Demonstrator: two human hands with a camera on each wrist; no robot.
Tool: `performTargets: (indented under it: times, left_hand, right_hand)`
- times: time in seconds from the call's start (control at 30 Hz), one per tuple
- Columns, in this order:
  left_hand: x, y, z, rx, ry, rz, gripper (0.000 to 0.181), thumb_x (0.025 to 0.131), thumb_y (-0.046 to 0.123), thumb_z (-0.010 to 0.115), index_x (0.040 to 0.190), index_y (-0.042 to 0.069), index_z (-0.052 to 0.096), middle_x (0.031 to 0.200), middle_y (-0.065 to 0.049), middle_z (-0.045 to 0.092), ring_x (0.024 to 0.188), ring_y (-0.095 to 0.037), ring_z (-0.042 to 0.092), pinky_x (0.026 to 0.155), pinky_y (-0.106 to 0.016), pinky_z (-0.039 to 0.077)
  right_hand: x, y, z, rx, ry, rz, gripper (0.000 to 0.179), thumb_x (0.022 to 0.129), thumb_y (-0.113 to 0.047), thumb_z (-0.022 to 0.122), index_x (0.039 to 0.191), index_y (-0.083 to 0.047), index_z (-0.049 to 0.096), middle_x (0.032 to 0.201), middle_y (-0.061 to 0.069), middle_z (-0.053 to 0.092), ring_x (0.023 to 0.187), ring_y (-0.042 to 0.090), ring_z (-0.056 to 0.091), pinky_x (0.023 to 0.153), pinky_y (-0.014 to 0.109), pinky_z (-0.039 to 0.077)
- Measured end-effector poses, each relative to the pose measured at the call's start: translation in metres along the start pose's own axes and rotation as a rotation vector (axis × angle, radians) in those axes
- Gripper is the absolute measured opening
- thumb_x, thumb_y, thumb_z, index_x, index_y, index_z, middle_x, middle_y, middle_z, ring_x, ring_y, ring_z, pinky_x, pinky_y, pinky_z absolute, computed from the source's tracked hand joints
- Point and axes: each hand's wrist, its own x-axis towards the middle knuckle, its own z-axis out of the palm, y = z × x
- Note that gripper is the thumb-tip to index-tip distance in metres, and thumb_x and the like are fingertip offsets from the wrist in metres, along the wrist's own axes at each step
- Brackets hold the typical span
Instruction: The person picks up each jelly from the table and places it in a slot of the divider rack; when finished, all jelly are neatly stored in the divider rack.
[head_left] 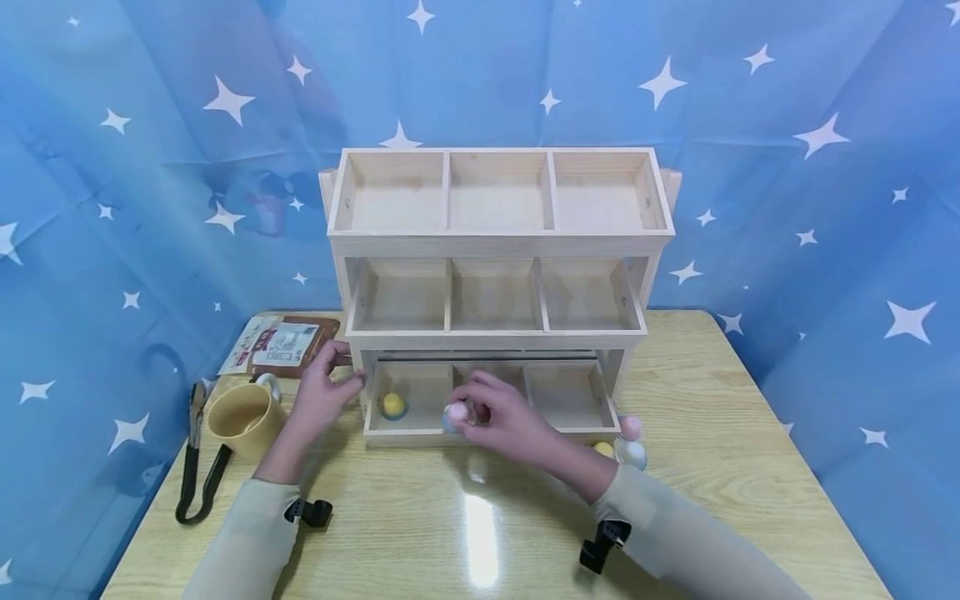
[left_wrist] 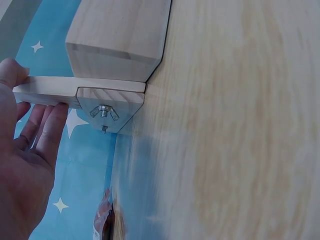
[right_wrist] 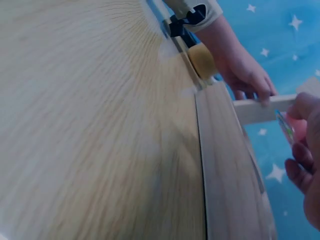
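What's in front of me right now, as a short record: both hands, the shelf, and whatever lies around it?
Left hand: pinches the left upright of the wooden shelf
Right hand: pinches a small pink-topped item at the bottom tier
Shelf layout: three tiers, three compartments each
Bottom tier, left compartment: small yellow-topped item
By the shelf's lower right end: more small items, pink and yellow showing, partly hidden
Left of shelf: tan mug, black-handled tongs, brown packet
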Motion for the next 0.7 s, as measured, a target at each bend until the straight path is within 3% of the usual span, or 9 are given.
performTargets:
  times: [0.3,0.43,0.7]
  left_hand:
    - [0.0,0.003,0.0,0.006,-0.013,-0.004,0.038,0.1,0.004,0.077,0.134,0.003,0.061,0.131,-0.02,0.068,0.121,-0.03,0.064,0.087,-0.025,0.063]
    - [0.0,0.001,0.0,0.016,-0.01,-0.011,0.037,0.1,0.005,0.077,0.134,0.003,0.061,0.132,-0.019,0.068,0.121,-0.029,0.064,0.088,-0.026,0.063]
    - [0.0,-0.002,-0.001,0.014,-0.01,0.001,0.036,0.099,0.003,0.077,0.132,0.003,0.061,0.131,-0.017,0.069,0.121,-0.03,0.064,0.086,-0.026,0.063]
  right_hand:
    - [0.036,0.002,0.022,0.034,-0.082,0.058,0.03,0.095,-0.005,0.085,0.125,-0.008,0.079,0.104,0.0,0.063,0.082,0.012,0.057,0.069,0.024,0.054]
    - [0.05,0.006,0.03,-0.027,-0.142,0.073,0.032,0.097,-0.007,0.085,0.128,-0.005,0.078,0.108,-0.001,0.066,0.08,0.012,0.058,0.069,0.025,0.055]
    - [0.066,0.016,0.041,-0.221,-0.222,0.056,0.032,0.101,-0.015,0.082,0.131,-0.007,0.076,0.123,0.0,0.072,0.109,0.015,0.067,0.096,0.026,0.058]
